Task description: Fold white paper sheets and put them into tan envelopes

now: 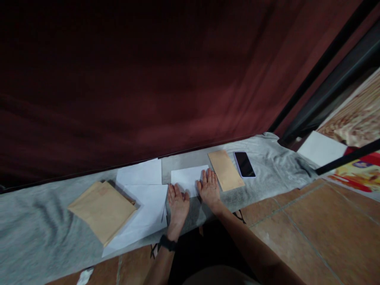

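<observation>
Sheet [187,178]: white, under both hands
Left hand [179,204]: unclenched, at left end
Right hand [209,190]: unclenched, at right end
Envelope [227,171]: brown, beside right hand
Phone [244,164]: right of envelope

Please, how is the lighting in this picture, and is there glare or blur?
Head view: dim overall, the red backdrop nearly black at upper left; the central white paper looks pale without glare; the brown envelopes at left cast a soft shadow; the colourful print at far right looks blurry.

Ppr [186,178] is wht, env [226,171] tan, cloth [268,164] gry, backdrop [178,87] dk red.
</observation>
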A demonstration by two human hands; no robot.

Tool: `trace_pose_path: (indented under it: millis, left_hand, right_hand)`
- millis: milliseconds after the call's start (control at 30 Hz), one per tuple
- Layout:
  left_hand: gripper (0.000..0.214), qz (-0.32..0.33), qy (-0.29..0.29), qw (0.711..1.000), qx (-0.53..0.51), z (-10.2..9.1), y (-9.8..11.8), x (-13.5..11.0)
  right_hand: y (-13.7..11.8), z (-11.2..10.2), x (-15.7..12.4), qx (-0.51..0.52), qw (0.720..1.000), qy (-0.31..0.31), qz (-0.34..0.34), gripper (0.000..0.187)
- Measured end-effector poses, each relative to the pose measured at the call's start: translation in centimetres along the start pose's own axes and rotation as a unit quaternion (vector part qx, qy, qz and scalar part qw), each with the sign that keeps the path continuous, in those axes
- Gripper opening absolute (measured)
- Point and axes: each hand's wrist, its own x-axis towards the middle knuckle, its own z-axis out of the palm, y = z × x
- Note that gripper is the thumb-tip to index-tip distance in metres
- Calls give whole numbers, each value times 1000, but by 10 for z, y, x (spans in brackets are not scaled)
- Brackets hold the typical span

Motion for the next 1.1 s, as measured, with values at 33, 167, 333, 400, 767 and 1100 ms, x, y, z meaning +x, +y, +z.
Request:
trace_pose_path:
  millis: [33, 167, 333, 400, 767, 1100]
  left_hand:
    - [59, -15, 8, 1000, -1, -3, 0, -7]
    - [63, -73, 6, 997, 13, -20, 5, -18]
    - [65, -118, -17, 993, -23, -40, 6, -5]
    - [61, -156, -13, 983, -95, -45, 2, 2]
    - [36, -215, -14, 899, -381, -63, 8, 6]
    - [25, -46, 38, 936, -346, -107, 54, 1]
  right_hand:
    - [0, 0, 0, -1, 1000, 6, -3, 64]
    - [1, 0, -1, -11, 1000, 14, -4, 63]
    - [1, -1, -1, -20, 1000, 14, -6, 62]
    - [0, -2, -1, -17, 1000, 15, -6, 61]
    - [-1, -11, -3, 24, 999, 32, -16, 54]
    - [-35, -45, -46, 230, 965, -22, -125, 74]
